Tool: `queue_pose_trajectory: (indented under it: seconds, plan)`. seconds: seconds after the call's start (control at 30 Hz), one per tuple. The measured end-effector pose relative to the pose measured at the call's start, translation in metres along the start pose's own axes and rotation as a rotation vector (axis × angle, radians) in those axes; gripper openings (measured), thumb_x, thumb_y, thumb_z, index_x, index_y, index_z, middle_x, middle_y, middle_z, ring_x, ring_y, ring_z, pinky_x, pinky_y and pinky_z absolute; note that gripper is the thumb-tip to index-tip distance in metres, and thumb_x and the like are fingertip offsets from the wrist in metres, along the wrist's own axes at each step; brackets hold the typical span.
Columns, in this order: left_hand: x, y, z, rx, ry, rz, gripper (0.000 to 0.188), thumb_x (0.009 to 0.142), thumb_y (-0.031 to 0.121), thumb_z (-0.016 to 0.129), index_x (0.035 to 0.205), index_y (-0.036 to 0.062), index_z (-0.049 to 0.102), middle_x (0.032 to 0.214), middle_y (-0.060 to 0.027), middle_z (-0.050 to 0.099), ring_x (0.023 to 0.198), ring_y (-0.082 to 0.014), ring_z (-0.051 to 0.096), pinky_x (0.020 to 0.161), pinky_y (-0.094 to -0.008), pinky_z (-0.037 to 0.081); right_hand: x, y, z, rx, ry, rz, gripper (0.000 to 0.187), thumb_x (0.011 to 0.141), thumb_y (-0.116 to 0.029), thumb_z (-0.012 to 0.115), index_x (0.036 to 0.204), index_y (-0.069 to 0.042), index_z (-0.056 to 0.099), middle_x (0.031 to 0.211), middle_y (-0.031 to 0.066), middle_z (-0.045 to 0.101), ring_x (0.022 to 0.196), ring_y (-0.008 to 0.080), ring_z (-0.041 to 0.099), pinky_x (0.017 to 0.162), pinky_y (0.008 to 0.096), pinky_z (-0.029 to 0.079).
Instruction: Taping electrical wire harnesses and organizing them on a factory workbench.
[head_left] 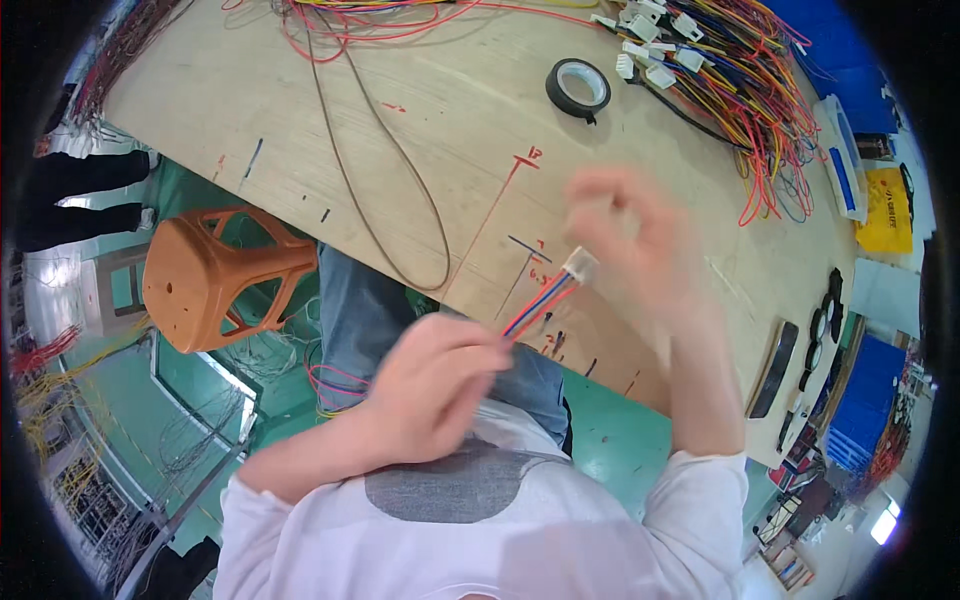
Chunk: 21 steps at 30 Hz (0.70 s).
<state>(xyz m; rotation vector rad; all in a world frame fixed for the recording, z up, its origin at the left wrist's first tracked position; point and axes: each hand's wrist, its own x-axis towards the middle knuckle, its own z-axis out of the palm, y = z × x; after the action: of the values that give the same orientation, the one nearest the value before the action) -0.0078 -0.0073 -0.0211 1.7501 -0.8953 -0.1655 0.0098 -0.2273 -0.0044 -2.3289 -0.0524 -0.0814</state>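
Left hand pinched the coloured wire bundle below its white connector at frame centre; right hand, blurred, hung open beside the connector.

head cam | looks steeply down from above | close over wooden workbench | fisheye-bent edges

Tape roll on board, wire bundle right of it, stool left

pale plywood bench, orange plastic stool beside it, green floor, blue bins right.
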Motion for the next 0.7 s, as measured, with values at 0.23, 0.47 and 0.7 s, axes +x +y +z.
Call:
queue_pose_trajectory:
  seconds: [0.23,0.47,0.7]
  plan:
    - [0.041,0.008,0.027,-0.067,-0.299,-0.325,0.017,0.078,-0.002,0.049,0.094,-0.0005,0.045,0.077,-0.0116,0.050,0.068,-0.0244,0.053,0.061,-0.0299,0.043,0.065,0.041,-0.023,-0.657,0.133,-0.446,0.030,0.067,0.006,0.053,0.095,-0.004,0.056,0.109,0.0095,0.049,0.102,0.0280,0.045,0.083,0.0325,0.037]
    - [0.047,0.006,0.021,-0.314,-0.296,-0.475,0.025,0.075,0.004,0.058,0.097,0.0005,0.047,0.084,-0.0103,0.051,0.071,-0.0182,0.053,0.060,-0.0271,0.042,-0.037,0.006,-0.056,-0.269,0.033,-0.235,0.027,0.061,-0.003,0.063,0.086,-0.001,0.054,0.090,0.0123,0.052,0.089,0.0318,0.047,0.077,0.0374,0.037]
    - [0.075,0.014,0.034,-0.148,-0.080,-0.004,0.043,0.063,0.020,0.071,0.097,0.0027,0.052,0.090,-0.0131,0.049,0.081,-0.0280,0.048,0.068,-0.0335,0.041,-0.063,-0.035,-0.057,-0.161,-0.097,-0.099,0.027,0.060,-0.010,0.066,0.081,-0.001,0.051,0.084,0.0119,0.051,0.083,0.0310,0.047,0.073,0.0397,0.037]
